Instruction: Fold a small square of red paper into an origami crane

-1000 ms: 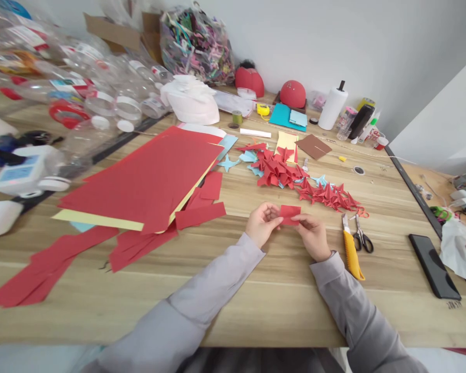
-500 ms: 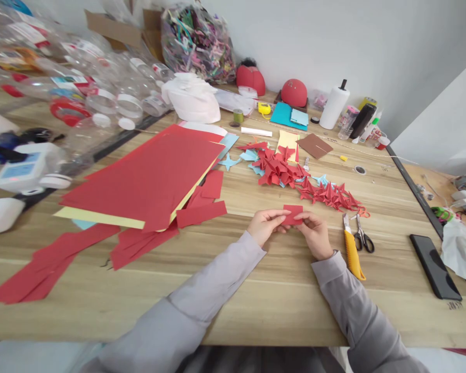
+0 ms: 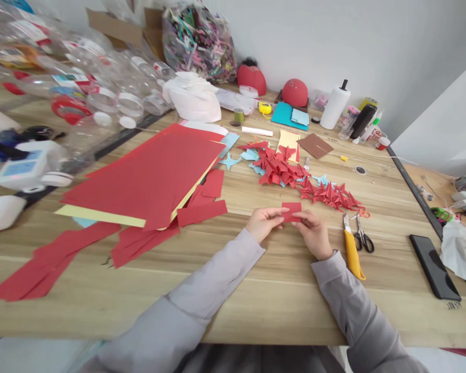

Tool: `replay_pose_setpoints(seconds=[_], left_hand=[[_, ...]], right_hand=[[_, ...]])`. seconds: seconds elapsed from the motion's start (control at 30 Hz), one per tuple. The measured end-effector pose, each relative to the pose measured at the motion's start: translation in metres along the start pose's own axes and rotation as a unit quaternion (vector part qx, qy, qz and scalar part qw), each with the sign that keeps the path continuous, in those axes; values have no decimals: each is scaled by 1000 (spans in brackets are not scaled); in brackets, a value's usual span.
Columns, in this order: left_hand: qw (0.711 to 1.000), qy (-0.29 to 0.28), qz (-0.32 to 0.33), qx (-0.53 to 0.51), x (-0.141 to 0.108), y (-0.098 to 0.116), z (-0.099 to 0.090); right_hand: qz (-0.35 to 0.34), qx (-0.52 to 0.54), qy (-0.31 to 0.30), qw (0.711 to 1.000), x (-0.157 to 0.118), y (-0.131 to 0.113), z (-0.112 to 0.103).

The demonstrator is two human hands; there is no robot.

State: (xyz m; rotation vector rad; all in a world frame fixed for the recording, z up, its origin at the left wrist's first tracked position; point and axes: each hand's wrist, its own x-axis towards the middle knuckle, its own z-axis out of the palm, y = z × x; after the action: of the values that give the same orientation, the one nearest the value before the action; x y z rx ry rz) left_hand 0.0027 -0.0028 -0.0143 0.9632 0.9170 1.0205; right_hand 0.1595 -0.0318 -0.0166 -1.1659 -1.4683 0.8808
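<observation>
A small red paper piece (image 3: 292,209) is held between both hands, just above the wooden table. My left hand (image 3: 262,224) pinches its left edge with thumb and fingers. On the opposite edge, my right hand (image 3: 314,233) grips it the same way, fingertips near its lower corner. Beyond the hands lie a pile of folded red paper stars (image 3: 279,167) and a row of more red stars (image 3: 330,195). Right of my right hand are a yellow-handled utility knife (image 3: 351,248) and black-handled scissors (image 3: 363,239).
Large red paper sheets (image 3: 147,176) and cut red strips (image 3: 58,261) cover the left side. A black phone (image 3: 435,267) lies at the right. Plastic bottles (image 3: 101,98) crowd the back left. A white bottle (image 3: 334,106) and red pincushion-like domes (image 3: 295,92) stand along the wall.
Both hands have shifted very slightly left and up in view with the red paper piece. Their grips on it look the same; the table items are unchanged.
</observation>
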Motion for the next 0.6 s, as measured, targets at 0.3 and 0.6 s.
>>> replay_pose_setpoints(seconds=[0.3,0.6], left_hand=[[999,2,7,38,2,-5,-3],[999,7,-4,32,1,-2,-2]], right_hand=[[-11,-48,-10,999,0,-3,0],[28,-23,-24,999,-1,-3,1]])
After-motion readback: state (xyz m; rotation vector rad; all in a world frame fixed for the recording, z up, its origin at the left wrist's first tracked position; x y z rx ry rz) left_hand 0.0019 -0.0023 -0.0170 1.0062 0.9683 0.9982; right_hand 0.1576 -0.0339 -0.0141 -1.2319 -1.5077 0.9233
